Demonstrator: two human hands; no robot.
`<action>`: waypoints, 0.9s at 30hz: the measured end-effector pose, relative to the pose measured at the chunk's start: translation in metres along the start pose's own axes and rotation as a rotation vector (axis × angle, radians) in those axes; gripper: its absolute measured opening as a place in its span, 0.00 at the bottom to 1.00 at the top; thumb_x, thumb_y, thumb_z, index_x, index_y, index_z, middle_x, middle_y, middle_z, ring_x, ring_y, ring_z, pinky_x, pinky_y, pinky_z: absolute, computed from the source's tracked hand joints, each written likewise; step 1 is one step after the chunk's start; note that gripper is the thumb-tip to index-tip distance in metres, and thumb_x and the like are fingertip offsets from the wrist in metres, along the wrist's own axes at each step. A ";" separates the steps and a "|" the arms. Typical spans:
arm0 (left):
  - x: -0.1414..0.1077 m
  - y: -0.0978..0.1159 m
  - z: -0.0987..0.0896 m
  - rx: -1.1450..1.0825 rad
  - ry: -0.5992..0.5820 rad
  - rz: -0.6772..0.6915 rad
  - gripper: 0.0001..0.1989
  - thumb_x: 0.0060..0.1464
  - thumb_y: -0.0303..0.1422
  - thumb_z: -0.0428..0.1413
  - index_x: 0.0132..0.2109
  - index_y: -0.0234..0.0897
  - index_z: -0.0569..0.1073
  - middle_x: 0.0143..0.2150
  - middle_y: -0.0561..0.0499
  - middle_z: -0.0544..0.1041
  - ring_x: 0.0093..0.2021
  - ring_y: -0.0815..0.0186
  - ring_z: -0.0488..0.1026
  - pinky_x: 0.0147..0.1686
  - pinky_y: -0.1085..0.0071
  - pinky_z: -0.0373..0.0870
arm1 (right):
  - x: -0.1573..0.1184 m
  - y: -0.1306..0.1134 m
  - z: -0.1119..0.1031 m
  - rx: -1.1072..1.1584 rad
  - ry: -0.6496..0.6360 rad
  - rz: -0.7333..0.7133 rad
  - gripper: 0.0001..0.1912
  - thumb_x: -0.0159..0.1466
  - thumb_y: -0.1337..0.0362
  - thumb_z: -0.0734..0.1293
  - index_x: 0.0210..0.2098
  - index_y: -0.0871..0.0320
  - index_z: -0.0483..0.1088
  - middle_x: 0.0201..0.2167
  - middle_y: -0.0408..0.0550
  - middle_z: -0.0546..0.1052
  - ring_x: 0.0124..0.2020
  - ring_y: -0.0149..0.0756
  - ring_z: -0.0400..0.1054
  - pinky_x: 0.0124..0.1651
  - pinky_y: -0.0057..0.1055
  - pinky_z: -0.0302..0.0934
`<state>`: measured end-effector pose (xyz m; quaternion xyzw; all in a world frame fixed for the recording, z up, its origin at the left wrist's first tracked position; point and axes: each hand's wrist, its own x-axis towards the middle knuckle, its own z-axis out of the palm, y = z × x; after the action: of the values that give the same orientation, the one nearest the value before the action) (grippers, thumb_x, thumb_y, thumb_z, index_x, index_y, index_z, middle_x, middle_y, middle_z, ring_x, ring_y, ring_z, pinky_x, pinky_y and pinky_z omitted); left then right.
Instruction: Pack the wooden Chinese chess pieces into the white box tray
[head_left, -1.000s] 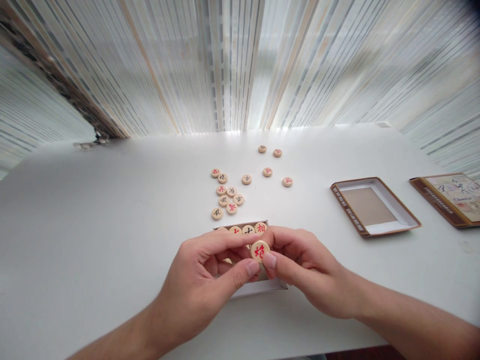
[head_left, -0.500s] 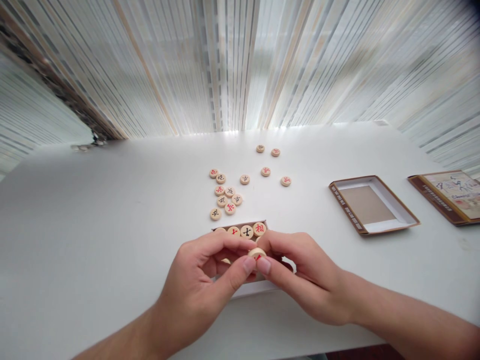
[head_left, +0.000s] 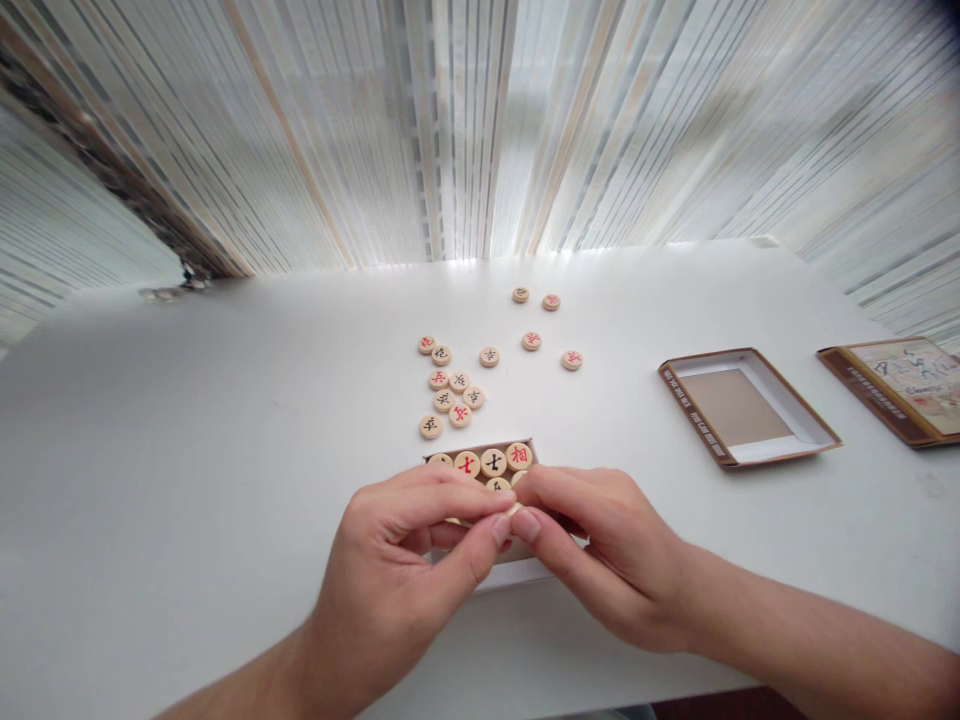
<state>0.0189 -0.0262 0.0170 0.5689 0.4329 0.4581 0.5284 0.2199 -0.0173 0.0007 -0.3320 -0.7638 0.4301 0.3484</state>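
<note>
Between the fingertips of both hands is a round wooden Chinese chess piece (head_left: 514,509), mostly covered by the fingers. My left hand (head_left: 420,560) pinches it from the left, thumb and index finger closed. From the other side my right hand (head_left: 607,555) grips it the same way. Just below them lies a shallow open box (head_left: 517,573), partly hidden by the hands. Inside it, along the far wall, sits a row of pieces, among them a red-marked piece (head_left: 519,457) and a black-marked piece (head_left: 493,462). More pieces show beneath my fingers.
Loose chess pieces (head_left: 459,414) lie scattered on the white table (head_left: 225,480) beyond the box. To the right are an open, shallow box part (head_left: 739,408) and a printed box lid (head_left: 900,390). A striped curtain (head_left: 465,130) hangs behind the table.
The held piece has tilted in the fingers, so its red mark no longer shows. Both hands stay nearly in place over the box; a piece beneath them is now more visible.
</note>
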 end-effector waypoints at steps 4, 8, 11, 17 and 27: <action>0.000 -0.001 -0.002 -0.054 -0.022 -0.052 0.09 0.57 0.22 0.67 0.38 0.40 0.90 0.36 0.46 0.87 0.35 0.63 0.85 0.35 0.76 0.85 | 0.000 -0.003 -0.001 0.068 -0.003 0.053 0.14 0.77 0.66 0.61 0.32 0.56 0.63 0.25 0.38 0.64 0.25 0.28 0.56 0.29 0.27 0.53; 0.003 -0.002 -0.003 -0.109 -0.026 -0.075 0.10 0.57 0.21 0.67 0.38 0.40 0.90 0.35 0.48 0.87 0.36 0.67 0.85 0.37 0.80 0.84 | -0.001 -0.005 -0.001 0.234 0.022 0.181 0.12 0.77 0.62 0.63 0.37 0.58 0.69 0.26 0.39 0.67 0.26 0.29 0.58 0.29 0.27 0.55; 0.006 -0.003 -0.003 -0.218 -0.051 -0.136 0.10 0.59 0.22 0.68 0.42 0.41 0.90 0.39 0.49 0.88 0.39 0.66 0.86 0.41 0.79 0.85 | -0.001 -0.005 -0.002 0.405 0.068 0.284 0.10 0.76 0.58 0.68 0.41 0.59 0.72 0.27 0.39 0.71 0.27 0.28 0.62 0.28 0.25 0.57; 0.006 -0.006 -0.007 -0.444 -0.154 -0.335 0.09 0.63 0.26 0.67 0.48 0.43 0.89 0.47 0.47 0.90 0.44 0.62 0.89 0.44 0.75 0.86 | 0.004 -0.006 -0.003 0.688 0.087 0.414 0.18 0.70 0.51 0.76 0.41 0.60 0.72 0.27 0.39 0.73 0.25 0.25 0.65 0.29 0.22 0.63; 0.010 0.003 -0.003 -0.442 -0.192 -0.320 0.18 0.59 0.23 0.71 0.54 0.46 0.88 0.43 0.49 0.91 0.43 0.60 0.89 0.50 0.72 0.86 | 0.008 -0.005 -0.004 0.866 0.120 0.523 0.20 0.55 0.67 0.86 0.39 0.61 0.75 0.26 0.38 0.76 0.23 0.21 0.68 0.25 0.16 0.65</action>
<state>0.0179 -0.0165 0.0207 0.4052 0.3546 0.3964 0.7437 0.2178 -0.0114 0.0088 -0.3614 -0.3855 0.7602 0.3779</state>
